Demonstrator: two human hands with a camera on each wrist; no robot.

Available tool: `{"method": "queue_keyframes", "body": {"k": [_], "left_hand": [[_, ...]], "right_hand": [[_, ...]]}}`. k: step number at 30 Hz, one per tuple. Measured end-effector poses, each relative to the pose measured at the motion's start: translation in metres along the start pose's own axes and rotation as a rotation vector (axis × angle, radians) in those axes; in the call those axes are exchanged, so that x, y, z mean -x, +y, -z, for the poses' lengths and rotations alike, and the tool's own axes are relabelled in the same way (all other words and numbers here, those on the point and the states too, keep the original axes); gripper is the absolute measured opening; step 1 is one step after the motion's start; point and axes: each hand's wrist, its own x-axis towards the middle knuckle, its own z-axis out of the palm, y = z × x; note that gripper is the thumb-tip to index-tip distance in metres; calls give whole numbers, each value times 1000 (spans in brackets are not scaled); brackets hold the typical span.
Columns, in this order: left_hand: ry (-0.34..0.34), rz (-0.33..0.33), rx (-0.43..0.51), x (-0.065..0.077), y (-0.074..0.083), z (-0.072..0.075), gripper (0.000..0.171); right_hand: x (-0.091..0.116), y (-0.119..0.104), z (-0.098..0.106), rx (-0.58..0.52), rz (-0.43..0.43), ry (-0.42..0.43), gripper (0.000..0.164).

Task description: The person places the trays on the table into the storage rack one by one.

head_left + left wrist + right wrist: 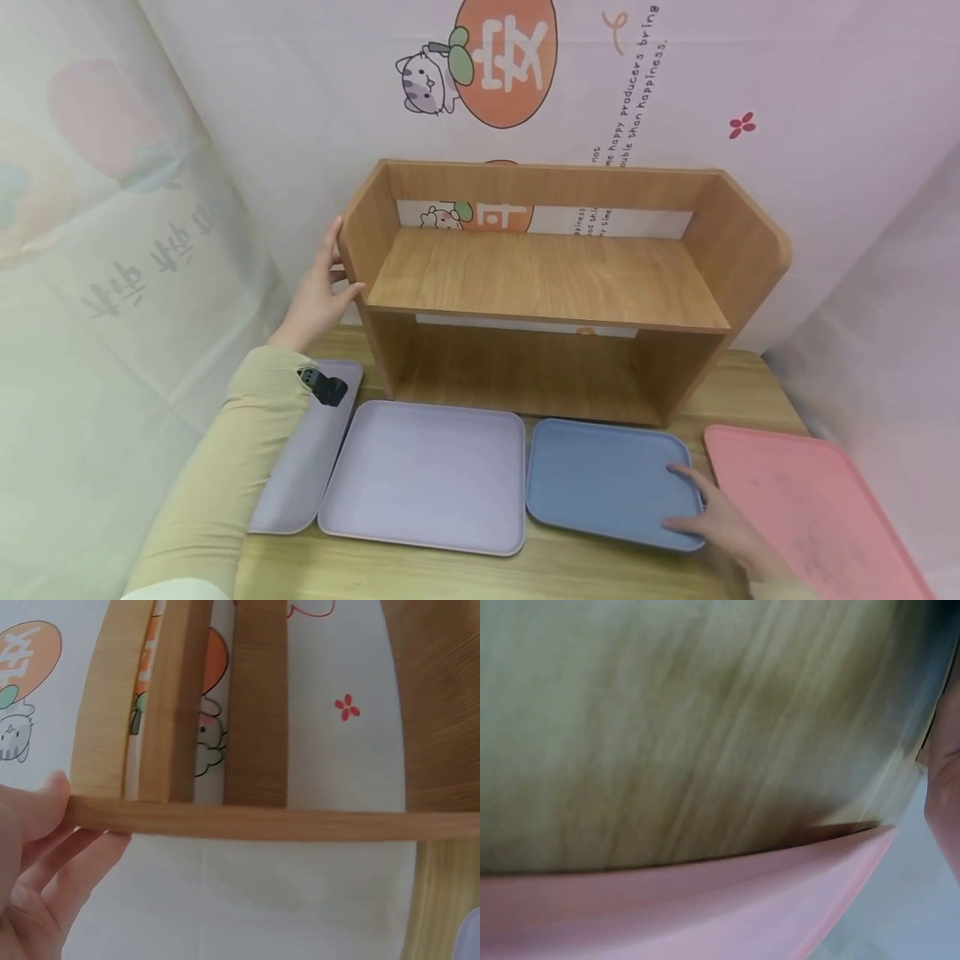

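A two-level wooden shelf (pixel 555 275) stands at the back of the table. My left hand (pixel 318 296) grips the upper front edge of its left side panel (pixel 247 823), with the thumb on one face and the fingers on the other. A small blue tray (pixel 603 479) lies in front of the shelf, toward the right. My right hand (pixel 723 525) holds that tray at its right edge, with the thumb and a finger over the rim. In the right wrist view only part of the hand (pixel 946 780) shows, at the right border.
A lavender tray (pixel 423 475) lies left of the blue one, and another lavender tray (pixel 300 467) sits partly behind my left sleeve (pixel 232 450). To the right is a larger pink tray (pixel 810 500). Printed cloth (pixel 300 100) hangs behind the wooden table (pixel 420 575).
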Motion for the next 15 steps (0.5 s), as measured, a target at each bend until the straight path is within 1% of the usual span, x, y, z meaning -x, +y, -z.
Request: {"method": "queue_keyframes", "body": {"k": [2, 4, 6, 8, 11, 13, 15], "left_hand": [[-26, -14, 4, -2, 0, 3, 99], [-48, -26, 1, -4, 0, 6, 100], [-65, -31, 7, -5, 1, 8, 100], [-77, -22, 19, -5, 2, 10, 99], [-89, -5, 32, -5, 4, 13, 98], [-90, 11, 32, -5, 6, 14, 97], [-88, 24, 32, -4, 6, 14, 97]], "right_hand": [[3, 1, 3, -75, 9, -20, 89], [6, 3, 6, -202, 21, -66, 87], [9, 6, 10, -326, 40, -142, 86], [11, 10, 14, -474, 73, -230, 83], [12, 14, 19, -658, 150, -371, 78], [13, 15, 22, -745, 178, -433, 77], [13, 15, 25, -787, 186, -470, 76]]}}
